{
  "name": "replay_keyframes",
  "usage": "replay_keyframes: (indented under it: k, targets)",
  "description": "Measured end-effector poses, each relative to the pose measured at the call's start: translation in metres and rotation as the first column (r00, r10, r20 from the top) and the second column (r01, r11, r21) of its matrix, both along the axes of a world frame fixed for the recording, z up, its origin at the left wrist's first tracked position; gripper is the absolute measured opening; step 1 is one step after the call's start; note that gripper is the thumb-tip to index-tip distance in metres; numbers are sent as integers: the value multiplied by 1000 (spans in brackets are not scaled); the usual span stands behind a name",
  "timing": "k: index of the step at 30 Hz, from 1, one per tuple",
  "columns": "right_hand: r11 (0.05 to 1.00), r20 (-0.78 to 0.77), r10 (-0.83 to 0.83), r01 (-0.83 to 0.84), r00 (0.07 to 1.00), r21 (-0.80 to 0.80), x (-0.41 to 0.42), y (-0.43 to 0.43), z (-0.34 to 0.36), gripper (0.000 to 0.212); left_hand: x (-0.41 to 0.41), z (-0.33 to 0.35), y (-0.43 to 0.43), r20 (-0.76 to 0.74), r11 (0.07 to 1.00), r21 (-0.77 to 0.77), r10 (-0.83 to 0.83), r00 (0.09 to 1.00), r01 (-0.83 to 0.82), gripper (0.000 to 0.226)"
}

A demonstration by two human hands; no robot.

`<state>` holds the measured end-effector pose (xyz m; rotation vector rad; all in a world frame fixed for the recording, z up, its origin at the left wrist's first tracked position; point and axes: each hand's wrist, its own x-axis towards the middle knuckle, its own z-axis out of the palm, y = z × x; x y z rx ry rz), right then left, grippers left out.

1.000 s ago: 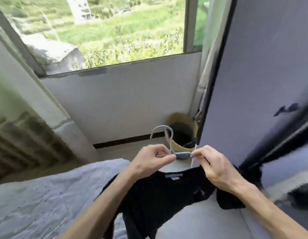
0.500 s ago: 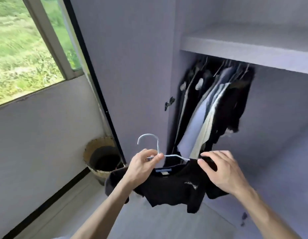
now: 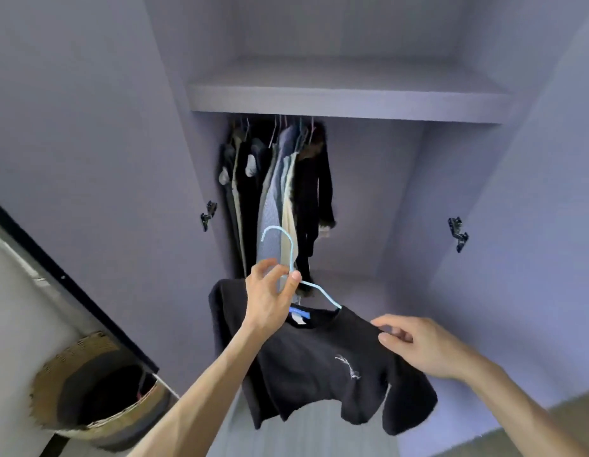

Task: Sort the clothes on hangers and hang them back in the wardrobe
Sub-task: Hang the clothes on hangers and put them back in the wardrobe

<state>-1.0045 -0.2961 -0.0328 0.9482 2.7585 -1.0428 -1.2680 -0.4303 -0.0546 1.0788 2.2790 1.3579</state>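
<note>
The wardrobe [image 3: 352, 102] stands open, its pale lilac doors swung wide to either side, the left door [image 3: 88, 159] and the right door [image 3: 533, 192] each carrying a dark hinge [image 3: 208, 215] on the inner edge. A thick shelf crosses the upper part, and under it a bunch of hanging clothes [image 3: 280, 186], dark, blue and cream, is crowded to the left of the rail, with bare back wall to their right. In front of the opening, below those clothes, a black shirt [image 3: 319, 364] hangs on a light blue hanger [image 3: 320, 292], held in the air and tilted down to the right. The left hand [image 3: 270, 301] pinches the hanger at its neck, just under the hook, between thumb and fingertips. The right hand [image 3: 421, 349] has its fingers curled on the shirt's right shoulder, gripping the cloth. At lower left a round woven basket [image 3: 55, 384] with a dark inside sits on the floor beside the left door, against a pale wall [image 3: 16, 308]. The floor [image 3: 312, 437] under the shirt is grey.
</note>
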Motion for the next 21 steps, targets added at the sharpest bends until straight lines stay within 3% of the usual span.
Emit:
replay_keyframes:
  k: [5, 11, 17, 21]
  targets:
    - [959, 53, 49, -32, 997, -282, 5, -15, 14, 20, 11, 13, 35, 15, 993, -8, -120, 993, 120, 15]
    - [838, -74, 55, -86, 996, -538, -18, -33, 22, 24, 20, 34, 71, 85, 962, -123, -235, 968, 245, 23]
    - [849, -147, -140, 42, 979, -527, -49, -31, 12, 18, 9, 61, 82, 36, 890, -326, -326, 945, 320, 52]
    - [860, -187, -225, 105, 956, -500, -74, -10, 9, 15, -24, 69, 74, -197, 874, -436, -326, 925, 215, 62]
